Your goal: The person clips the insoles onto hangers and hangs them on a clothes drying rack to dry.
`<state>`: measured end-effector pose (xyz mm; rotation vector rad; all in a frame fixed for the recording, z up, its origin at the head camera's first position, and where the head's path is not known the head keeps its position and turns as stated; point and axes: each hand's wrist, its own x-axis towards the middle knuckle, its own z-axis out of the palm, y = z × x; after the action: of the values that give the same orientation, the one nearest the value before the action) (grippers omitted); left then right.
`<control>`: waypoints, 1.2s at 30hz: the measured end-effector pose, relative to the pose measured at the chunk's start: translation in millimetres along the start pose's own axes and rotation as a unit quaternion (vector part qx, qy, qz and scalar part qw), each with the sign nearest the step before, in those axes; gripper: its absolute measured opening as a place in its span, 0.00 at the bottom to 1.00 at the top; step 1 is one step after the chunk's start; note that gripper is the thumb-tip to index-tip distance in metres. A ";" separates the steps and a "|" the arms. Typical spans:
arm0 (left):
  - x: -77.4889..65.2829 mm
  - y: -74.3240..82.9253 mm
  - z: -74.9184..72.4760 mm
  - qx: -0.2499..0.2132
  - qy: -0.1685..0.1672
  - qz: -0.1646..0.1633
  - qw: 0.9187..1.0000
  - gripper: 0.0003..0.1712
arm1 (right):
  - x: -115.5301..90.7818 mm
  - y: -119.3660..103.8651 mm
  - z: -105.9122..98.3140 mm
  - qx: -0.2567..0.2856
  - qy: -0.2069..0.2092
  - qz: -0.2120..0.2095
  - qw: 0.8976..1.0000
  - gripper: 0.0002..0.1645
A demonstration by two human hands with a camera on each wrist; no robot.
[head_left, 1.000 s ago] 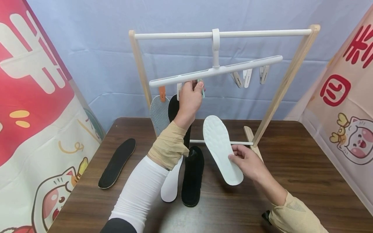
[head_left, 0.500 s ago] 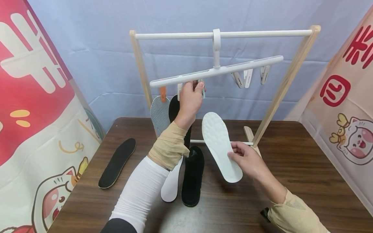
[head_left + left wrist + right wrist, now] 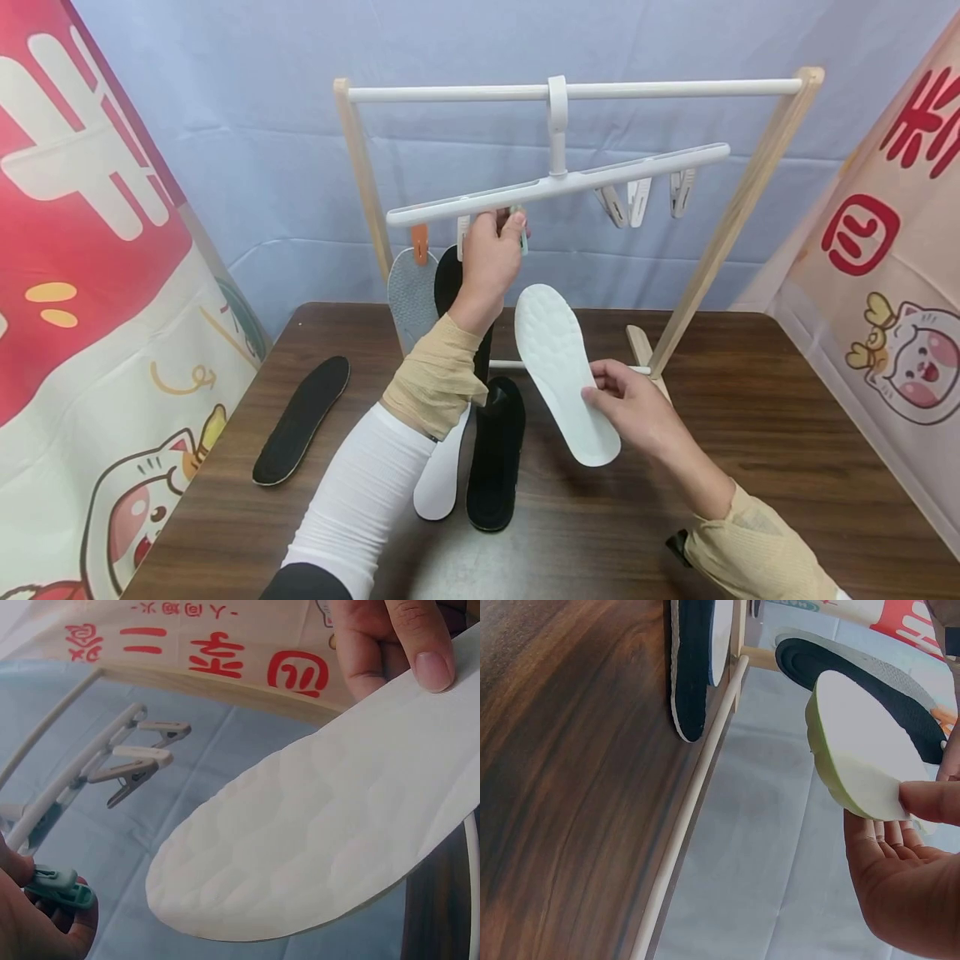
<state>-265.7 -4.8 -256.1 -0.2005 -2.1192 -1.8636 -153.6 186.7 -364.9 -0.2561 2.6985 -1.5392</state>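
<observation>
From the head view, the left hand [image 3: 491,254] hides the green clip [image 3: 56,889] it pinches under the hanger bar [image 3: 558,183]; only the left wrist camera shows it. The right hand [image 3: 637,408] pinches the white insole [image 3: 562,371] mid-air above the table [image 3: 750,433], toe just below that clip.

Even, bright, soft-shadowed head view; dimmer, slightly hazy close-up wrist views.

Right hand [image 3: 637,408] lifted the white insole [image 3: 562,371] slightly up and leftward, off toward the green clip [image 3: 519,229]; its toe rose nearer the left hand [image 3: 491,258].
</observation>
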 end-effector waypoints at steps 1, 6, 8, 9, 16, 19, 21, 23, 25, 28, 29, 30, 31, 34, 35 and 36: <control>-0.1 0.2 -0.3 0.000 -0.002 0.000 1.000 0.12 | 0.0 -0.5 0.3 0.003 0.001 0.002 1.000 0.18; -0.3 1.5 0.2 -0.003 0.001 -0.003 1.000 0.13 | 0.4 -3.3 0.9 0.012 0.003 0.007 1.000 0.18; -0.1 1.3 0.9 -0.003 0.005 -0.004 1.000 0.14 | 0.7 -4.4 0.6 0.011 0.003 0.006 1.000 0.18; -0.1 1.1 1.0 -0.003 0.005 -0.003 1.000 0.13 | 0.9 -4.7 0.5 0.011 0.002 0.004 1.000 0.18; 0.3 0.1 1.8 -0.008 0.005 -0.006 1.000 0.14 | 1.6 -7.5 0.2 0.006 0.002 0.004 1.000 0.18; 0.0 0.6 1.9 -0.008 0.005 -0.007 1.000 0.14 | 2.1 -8.8 0.6 0.008 -0.001 0.003 1.000 0.19; -0.2 1.0 1.9 -0.008 0.006 -0.008 1.000 0.14 | 2.6 -9.6 1.1 0.011 -0.001 0.001 1.000 0.19; 0.1 1.1 2.0 -0.006 0.006 -0.008 1.000 0.14 | 3.1 -10.2 1.5 0.012 -0.001 -0.001 1.000 0.18; 0.2 1.3 2.0 -0.004 0.007 -0.006 1.000 0.14 | 3.6 -10.8 1.9 0.016 0.001 -0.003 1.000 0.18; 0.8 1.2 2.2 -0.003 0.006 -0.007 1.000 0.14 | 4.2 -11.6 2.5 0.019 0.003 -0.003 1.000 0.18; 0.9 1.2 2.2 -0.004 0.006 -0.008 1.000 0.14 | 4.4 -12.0 2.7 0.021 0.004 -0.003 1.000 0.18; 1.0 1.3 2.2 -0.005 0.006 -0.008 1.000 0.14 | 4.6 -12.4 2.9 0.022 0.004 -0.003 1.000 0.18; 1.2 1.2 2.4 -0.006 0.006 -0.009 1.000 0.15 | 4.9 -12.7 2.9 0.022 0.005 -0.003 1.000 0.18; 1.6 0.9 2.7 -0.009 0.006 -0.010 1.000 0.15 | 5.6 -14.1 2.9 0.023 0.004 -0.003 1.000 0.18; 1.7 0.8 2.7 -0.009 0.006 -0.010 1.000 0.15 | 5.9 -14.6 2.7 0.019 0.005 -0.004 1.000 0.18; 1.7 0.8 2.7 -0.008 0.006 -0.009 1.000 0.15 | 6.3 -15.1 2.5 0.018 0.004 -0.005 1.000 0.18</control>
<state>-267.5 -2.2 -255.1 -0.1746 -2.1054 -1.8889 -157.6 176.1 -352.9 -0.2635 2.6769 -1.5941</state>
